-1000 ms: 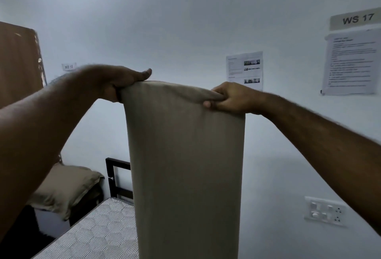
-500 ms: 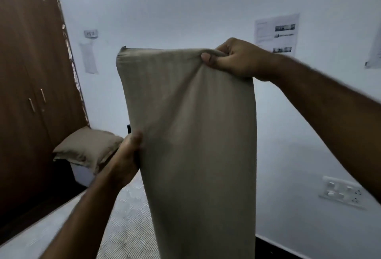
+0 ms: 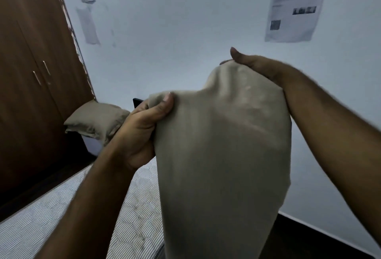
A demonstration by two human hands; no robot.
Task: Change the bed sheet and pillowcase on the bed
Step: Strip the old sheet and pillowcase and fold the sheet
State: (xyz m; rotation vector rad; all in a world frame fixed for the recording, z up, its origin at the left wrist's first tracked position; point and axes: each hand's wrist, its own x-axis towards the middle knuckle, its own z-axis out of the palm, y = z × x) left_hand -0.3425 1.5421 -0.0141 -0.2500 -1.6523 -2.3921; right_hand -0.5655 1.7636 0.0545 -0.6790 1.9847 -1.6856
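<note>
Leftmost, a covered pillow [image 3: 97,121] is seen at the head of the bed, resting on the bare striped mattress [image 3: 68,213], well apart from the cloth in hand. Next, the left hand [image 3: 144,126] is curled round the lower-left top edge of the beige sheet [image 3: 222,155], thumb laid over the fabric. Further right and higher, the right hand [image 3: 255,67] pinches the opposite top edge, thumb raised. The sheet is thus held folded between both hands, its long axis hanging downward over the mattress; the fabric appears plain, soft and lightly creased, and the left hand is judged nearer the bed for spreading.
</note>
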